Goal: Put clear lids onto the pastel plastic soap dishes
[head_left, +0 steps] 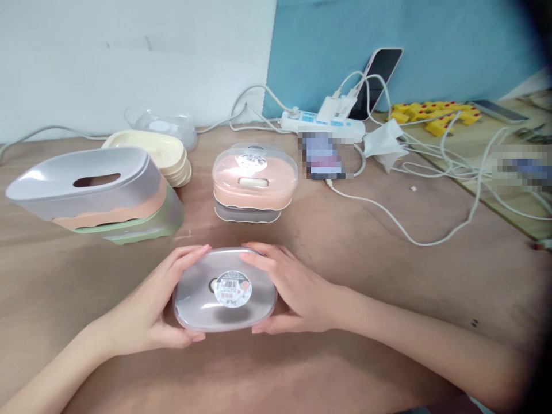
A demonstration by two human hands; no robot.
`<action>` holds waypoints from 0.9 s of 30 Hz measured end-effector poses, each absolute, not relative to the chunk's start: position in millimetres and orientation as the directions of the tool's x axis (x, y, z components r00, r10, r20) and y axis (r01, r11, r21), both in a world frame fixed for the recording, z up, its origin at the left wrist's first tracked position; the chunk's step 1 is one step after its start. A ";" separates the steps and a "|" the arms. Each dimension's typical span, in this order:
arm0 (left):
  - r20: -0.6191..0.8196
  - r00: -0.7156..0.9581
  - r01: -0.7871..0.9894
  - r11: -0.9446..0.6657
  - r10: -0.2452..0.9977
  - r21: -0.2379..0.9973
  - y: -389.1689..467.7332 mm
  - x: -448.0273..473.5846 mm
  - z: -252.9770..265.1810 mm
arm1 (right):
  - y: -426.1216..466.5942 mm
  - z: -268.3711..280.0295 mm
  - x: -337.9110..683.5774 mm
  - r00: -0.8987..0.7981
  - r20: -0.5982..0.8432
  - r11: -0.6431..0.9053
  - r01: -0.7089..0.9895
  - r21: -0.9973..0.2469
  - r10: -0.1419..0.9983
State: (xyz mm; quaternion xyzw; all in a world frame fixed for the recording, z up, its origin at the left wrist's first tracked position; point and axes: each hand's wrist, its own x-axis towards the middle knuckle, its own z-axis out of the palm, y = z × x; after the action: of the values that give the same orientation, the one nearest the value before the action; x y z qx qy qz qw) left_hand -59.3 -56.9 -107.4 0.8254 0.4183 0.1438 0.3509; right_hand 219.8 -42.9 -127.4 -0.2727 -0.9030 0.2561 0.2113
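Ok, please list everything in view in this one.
Lidded box: one, grey, clear lid, between both hands
Stacked boxes: two, pink above grey, beyond the lidded box
Oval shells: at least three, grey, peach, green, stacked left
Trays: several, cream, behind the shells
Plastic piece: count unclear, clear, behind the trays
Power strip: one, white and blue, near the wall
Plugs: at least two, white, on the strip
Propped phone: one, black, behind the strip
Flat phone: one, blurred, before the strip
Cables: several, white, mostly right
Crumpled piece: one, white, right of the strip
Yellow pieces: several, yellow, back right
Slab: one, dark, beside them
Table: one, brown, underneath
Wall: one, white and blue, rear
Left hand: one, bare, box's left
Right hand: one, bare, box's right
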 end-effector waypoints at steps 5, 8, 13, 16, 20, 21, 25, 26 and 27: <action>-0.046 0.626 0.588 -0.432 0.779 0.684 -56.4 -59.5 -107.8 | -43.2 -128.3 220.1 -0.761 0.247 0.724 0.385 -0.572 0.600; -0.050 0.613 0.604 -0.426 0.789 0.674 -56.9 -59.1 -107.4 | -43.3 -129.2 220.2 -0.760 0.252 0.728 0.385 -0.567 0.599; -0.055 0.609 0.610 -0.424 0.791 0.669 -57.5 -59.0 -106.1 | -43.3 -128.9 220.3 -0.760 0.250 0.727 0.388 -0.566 0.600; -0.056 0.625 0.605 -0.438 0.779 0.665 -56.7 -60.2 -106.6 | -43.5 -128.8 220.5 -0.759 0.248 0.725 0.390 -0.568 0.602; -0.047 0.638 0.595 -0.454 0.768 0.663 -55.2 -61.3 -107.7 | -43.2 -128.7 221.0 -0.759 0.259 0.733 0.385 -0.562 0.597; -0.045 0.637 0.596 -0.454 0.770 0.663 -55.0 -61.3 -107.6 | -42.9 -128.5 221.2 -0.762 0.261 0.738 0.383 -0.556 0.592; -0.036 0.637 0.595 -0.461 0.770 0.658 -55.0 -61.4 -107.4 | -42.3 -127.7 221.4 -0.773 0.250 0.746 0.389 -0.540 0.583; -0.034 0.636 0.596 -0.464 0.771 0.655 -55.2 -61.6 -108.0 | -42.3 -127.5 221.2 -0.773 0.248 0.745 0.390 -0.541 0.584; -0.033 0.636 0.598 -0.465 0.771 0.652 -55.5 -62.0 -109.2 | -42.4 -127.3 221.1 -0.773 0.246 0.744 0.390 -0.542 0.584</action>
State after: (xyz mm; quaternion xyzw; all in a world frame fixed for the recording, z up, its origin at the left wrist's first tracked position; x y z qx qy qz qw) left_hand -62.0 -55.5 -109.2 0.8453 0.4050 0.1345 0.3214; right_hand 221.1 -42.4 -127.3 -0.2673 -0.9112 0.2375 0.2046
